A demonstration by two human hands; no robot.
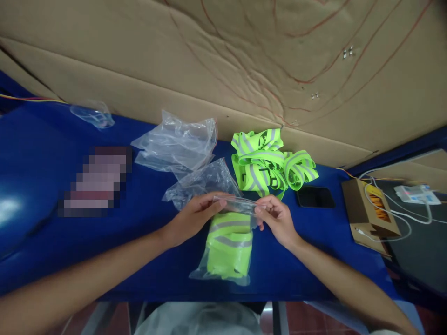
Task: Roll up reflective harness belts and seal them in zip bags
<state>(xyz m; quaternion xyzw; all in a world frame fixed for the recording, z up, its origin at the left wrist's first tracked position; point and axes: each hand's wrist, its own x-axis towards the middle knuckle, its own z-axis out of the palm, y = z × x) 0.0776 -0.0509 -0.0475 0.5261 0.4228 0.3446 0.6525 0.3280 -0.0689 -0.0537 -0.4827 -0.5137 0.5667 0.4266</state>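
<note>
A clear plastic bag (200, 274) lies near the table's front edge with a folded neon-green strap (230, 253) with grey stripes inside. My left hand (197, 216) pinches the left part of the bag's top edge between thumb and fingers. At the right end of that same edge, my right hand (277, 218) grips the plastic with thumb and forefinger. Behind the hands is a pile of loose neon-green straps (260, 163) with black fittings. Several flat clear bags (178, 144) lie to its left, one of them just beyond my left hand.
A black phone (316, 197) lies right of the strap pile. Further right are an open cardboard box (366, 214) and white cables (412, 214). Crumpled plastic (93, 115) and a pixelated item (99, 181) are at left. A cardboard panel (139, 60) stands behind the blue table (146, 265).
</note>
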